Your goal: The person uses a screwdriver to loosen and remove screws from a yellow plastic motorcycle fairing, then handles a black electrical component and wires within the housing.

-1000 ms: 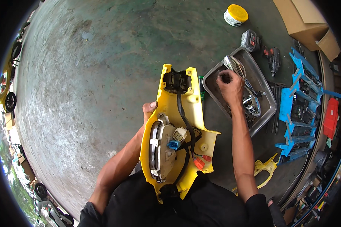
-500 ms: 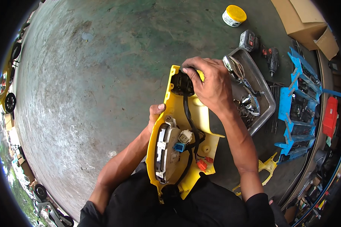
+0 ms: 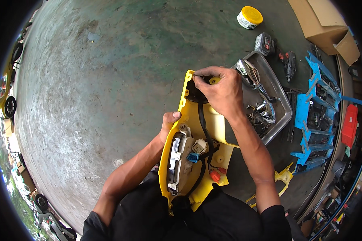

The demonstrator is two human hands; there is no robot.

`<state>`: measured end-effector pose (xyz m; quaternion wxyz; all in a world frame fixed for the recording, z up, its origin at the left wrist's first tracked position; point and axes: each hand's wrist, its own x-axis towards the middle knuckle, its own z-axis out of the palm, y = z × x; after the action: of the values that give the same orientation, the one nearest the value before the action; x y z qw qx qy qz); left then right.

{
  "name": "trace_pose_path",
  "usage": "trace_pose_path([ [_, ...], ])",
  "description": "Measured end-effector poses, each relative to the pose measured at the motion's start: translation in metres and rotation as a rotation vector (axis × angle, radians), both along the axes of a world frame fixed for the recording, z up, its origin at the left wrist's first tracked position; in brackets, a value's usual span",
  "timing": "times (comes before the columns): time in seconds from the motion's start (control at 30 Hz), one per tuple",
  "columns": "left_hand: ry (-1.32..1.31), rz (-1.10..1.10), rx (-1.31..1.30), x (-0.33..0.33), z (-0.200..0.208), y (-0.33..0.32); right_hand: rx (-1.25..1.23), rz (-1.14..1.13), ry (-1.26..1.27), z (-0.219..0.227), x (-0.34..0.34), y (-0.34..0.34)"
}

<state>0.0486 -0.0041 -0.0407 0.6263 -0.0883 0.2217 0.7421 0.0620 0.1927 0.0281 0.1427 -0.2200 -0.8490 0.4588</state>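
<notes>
A yellow plastic handlebar cover (image 3: 220,122) rests against my lap, its hollow inside facing up. My left hand (image 3: 169,124) grips its left edge, thumb over the rim and the other fingers hidden behind. Thumb and forefinger of my right hand (image 3: 223,90) are pinched at the cover's far end, over a black switch unit (image 3: 196,95); what lies between the fingertips is hidden. From this unit a black wiring harness (image 3: 203,126) runs down the cover. Nearer me sit a white instrument cluster (image 3: 181,160), a white connector (image 3: 199,146), a blue connector (image 3: 193,157) and an orange-red connector (image 3: 215,175).
To my right a metal tray (image 3: 286,116) holds chrome mirrors (image 3: 249,72) and small parts. Beyond are a battery pack (image 3: 264,43), a cordless driver (image 3: 289,66), a yellow-lidded tub (image 3: 250,17) and a cardboard box (image 3: 321,30). A blue toolbox (image 3: 303,120) stands farther right.
The cover has shifted slightly to the right with my left hand. My right hand's fingers have closed in nearer the cover's far left edge, uncovering a yellow post beside them.
</notes>
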Motion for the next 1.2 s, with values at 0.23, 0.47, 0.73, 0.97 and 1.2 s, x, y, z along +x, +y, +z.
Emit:
trace_pose_path([
  [0.23, -0.023, -0.014, -0.006, 0.001, 0.011, 0.005, 0.105, 0.056, 0.127, -0.012, 0.004, 0.001],
  [0.47, -0.003, -0.013, -0.014, 0.001, 0.003, 0.0, 0.098, 0.013, 0.121, -0.017, 0.003, -0.005],
  [0.73, 0.027, -0.04, -0.076, 0.003, -0.013, -0.007, 0.18, 0.066, 0.123, -0.035, 0.008, -0.002],
  [0.97, 0.053, -0.036, -0.04, 0.004, -0.004, -0.001, 0.127, 0.037, 0.016, -0.023, 0.006, -0.004],
  [1.2, 0.108, -0.05, -0.06, 0.002, 0.002, 0.001, 0.357, -0.013, 0.061, -0.019, 0.01, -0.011],
])
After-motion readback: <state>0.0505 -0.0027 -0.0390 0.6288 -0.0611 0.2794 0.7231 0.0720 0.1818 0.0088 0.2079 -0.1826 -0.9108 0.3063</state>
